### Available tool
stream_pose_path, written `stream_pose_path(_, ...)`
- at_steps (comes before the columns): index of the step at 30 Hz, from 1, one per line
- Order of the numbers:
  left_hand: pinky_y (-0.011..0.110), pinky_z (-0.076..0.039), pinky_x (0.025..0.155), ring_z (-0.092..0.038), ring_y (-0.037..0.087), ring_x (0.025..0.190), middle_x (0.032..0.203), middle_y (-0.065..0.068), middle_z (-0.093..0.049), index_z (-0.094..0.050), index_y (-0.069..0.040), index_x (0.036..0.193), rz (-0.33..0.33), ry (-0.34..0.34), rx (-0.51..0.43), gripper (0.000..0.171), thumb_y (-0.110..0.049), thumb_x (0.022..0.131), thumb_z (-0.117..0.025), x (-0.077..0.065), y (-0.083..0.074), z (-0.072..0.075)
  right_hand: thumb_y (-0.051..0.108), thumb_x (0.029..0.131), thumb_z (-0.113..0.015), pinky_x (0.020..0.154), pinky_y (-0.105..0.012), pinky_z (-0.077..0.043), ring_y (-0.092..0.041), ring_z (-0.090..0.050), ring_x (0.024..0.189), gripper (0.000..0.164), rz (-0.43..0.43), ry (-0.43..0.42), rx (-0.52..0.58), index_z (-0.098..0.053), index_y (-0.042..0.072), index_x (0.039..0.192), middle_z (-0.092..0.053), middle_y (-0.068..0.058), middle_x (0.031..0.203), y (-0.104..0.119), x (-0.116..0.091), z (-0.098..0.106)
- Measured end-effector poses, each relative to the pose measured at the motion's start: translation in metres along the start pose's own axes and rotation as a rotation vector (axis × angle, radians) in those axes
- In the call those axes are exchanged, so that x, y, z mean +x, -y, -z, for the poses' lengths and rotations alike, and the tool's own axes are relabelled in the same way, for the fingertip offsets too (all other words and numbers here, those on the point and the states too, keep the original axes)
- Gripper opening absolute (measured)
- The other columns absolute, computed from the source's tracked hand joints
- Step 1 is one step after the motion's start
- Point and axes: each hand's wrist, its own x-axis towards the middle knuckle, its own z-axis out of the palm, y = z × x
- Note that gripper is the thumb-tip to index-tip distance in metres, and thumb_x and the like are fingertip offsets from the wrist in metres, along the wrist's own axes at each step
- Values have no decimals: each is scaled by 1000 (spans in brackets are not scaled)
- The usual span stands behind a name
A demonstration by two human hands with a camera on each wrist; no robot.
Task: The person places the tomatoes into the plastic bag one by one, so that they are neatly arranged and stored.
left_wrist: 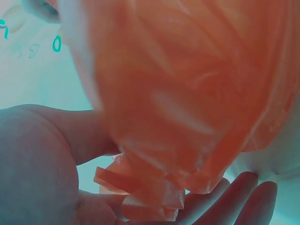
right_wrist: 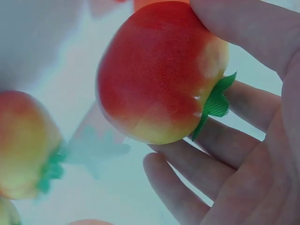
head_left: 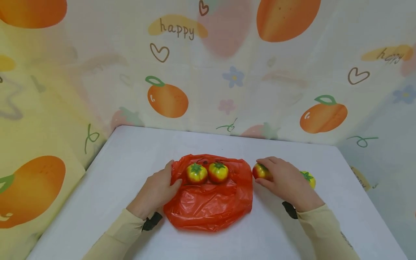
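Note:
A red plastic bag [head_left: 208, 209] lies on the white table with its mouth spread. Two yellow-and-red toy tomatoes, one on the left [head_left: 196, 174] and one on the right [head_left: 218, 172], sit in its opening. My left hand [head_left: 159, 187] holds the bag's left edge, the thumb in front; crumpled plastic [left_wrist: 154, 197] lies between thumb and fingers in the left wrist view. Just right of the bag, my right hand [head_left: 284, 177] grips another toy tomato [right_wrist: 154, 75] between thumb and fingers, its green leaves towards the palm.
One more toy tomato [head_left: 308, 179] is partly hidden behind the right wrist. The right wrist view shows a blurred toy tomato [right_wrist: 23, 145] at its left edge. Dark straps [head_left: 152, 221] show at both wrists. A fruit-printed cloth [head_left: 201, 72] hangs behind the table [head_left: 139, 144].

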Motion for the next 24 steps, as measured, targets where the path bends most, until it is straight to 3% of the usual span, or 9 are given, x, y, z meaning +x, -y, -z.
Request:
stream_pose_path(7, 53, -65, 98, -70, 34, 115, 152, 27, -60, -27, 5, 167, 2, -2, -4, 82, -29, 105, -68, 0, 1, -1, 40, 93, -85, 100, -57, -63, -34, -67, 122, 63, 54, -72, -35, -65, 14, 146, -71, -12, 139, 16, -3, 20)
stream_pose_path(14, 53, -65, 97, -70, 32, 113, 152, 28, -61, -28, 5, 167, -2, 0, -2, 81, -29, 105, -68, 0, 0, -1, 36, 93, -86, 106, -56, -60, -34, -68, 128, 61, 158, -98, -36, -66, 12, 145, -70, -10, 141, 45, -4, 33)
stream_pose_path(24, 48, -67, 93, -70, 30, 107, 149, 27, -63, -27, 5, 167, -5, -5, -6, 82, -29, 105, -68, 0, 1, -2, 44, 94, -84, 112, -51, -58, -29, -67, 130, 62, 267, -15, 3, -65, 17, 147, -69, -5, 143, 104, 11, 12)
